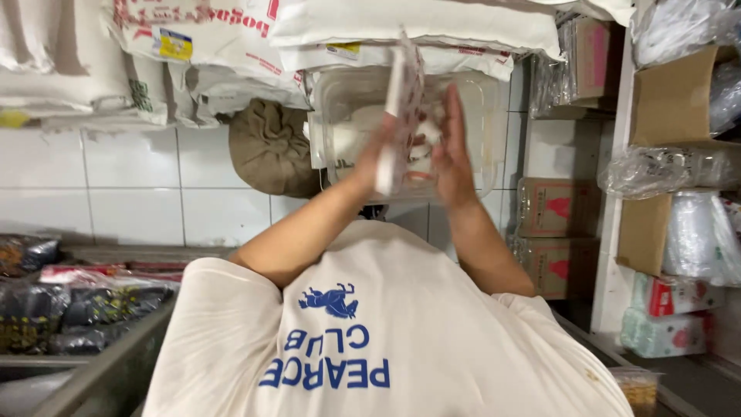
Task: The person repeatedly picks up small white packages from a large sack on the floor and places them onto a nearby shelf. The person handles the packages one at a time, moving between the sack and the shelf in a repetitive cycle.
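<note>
Landmark: clear plastic tub [478, 116], standing against the white tiled wall [131, 185], under the stacked white sacks [417, 23].
Held thing: flat white packet [403, 100] with a reddish print, upright and edge-on to the camera, directly in front of the tub.
Left hand [380, 154]: in front of the tub's left half, pressed to the packet's near face; fingers mostly hidden behind the packet, so cannot tell whether they curl round it or lie flat.
Right hand [451, 154]: in front of the tub's middle, palm turned to the packet; fingers [453, 116] straight and close together, flat on the packet's other face, not hooked round it.
Grip, as judged: packet looks pinched between two palms rather than clamped.
Beside the tub: brown cloth bundle [270, 150] just left of it; shrink-wrapped cartons [556, 208] right of it and lower.
Further off: dark printed packets [85, 301] well left of and below the tub, in a metal tray.
Risk: a palm-only hold on a thin, tall packet could let it slide down or tip sideways if pressure eases.
Risk: the tub sits right behind; a push forward could knock it.
</note>
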